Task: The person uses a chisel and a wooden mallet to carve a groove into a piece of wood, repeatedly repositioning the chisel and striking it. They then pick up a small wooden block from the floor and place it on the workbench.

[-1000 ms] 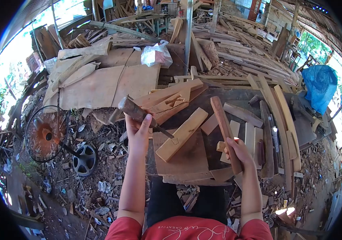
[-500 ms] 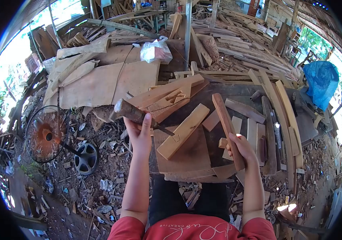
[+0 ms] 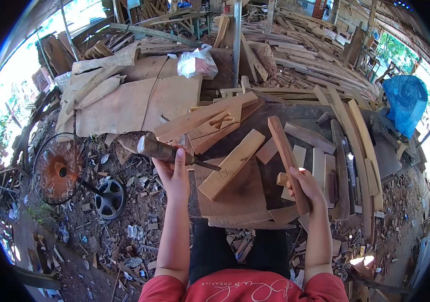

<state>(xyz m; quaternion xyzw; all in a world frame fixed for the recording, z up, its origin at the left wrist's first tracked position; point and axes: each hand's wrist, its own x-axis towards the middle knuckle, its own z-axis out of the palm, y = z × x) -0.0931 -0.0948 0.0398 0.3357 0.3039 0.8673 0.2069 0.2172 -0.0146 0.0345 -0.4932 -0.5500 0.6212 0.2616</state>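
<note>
My left hand [image 3: 175,173] is wrapped round the thick wooden handle of a chisel [image 3: 163,151]. The chisel slants low, its blade tip at a marked notch near the close end of a pale wooden block [image 3: 232,165]. That block lies at an angle on a flat brown board [image 3: 247,194]. In my right hand [image 3: 304,185] is a long, flat wooden bar [image 3: 285,148], gripped near its lower end and pointing up and away from me. A small wood offcut [image 3: 281,178] shows just left of those fingers.
Joined timber pieces [image 3: 210,123] lie behind the block. Several wood strips [image 3: 338,166] line the workbench's right side. An orange fan [image 3: 59,171] stands at left on littered ground. A white plastic bag [image 3: 197,63] and a blue plastic sheet [image 3: 405,105] are farther off.
The chisel's handle end has dropped and shifted slightly left, so the tool lies flatter, with its tip still at the block. My right hand and the wooden bar have barely moved.
</note>
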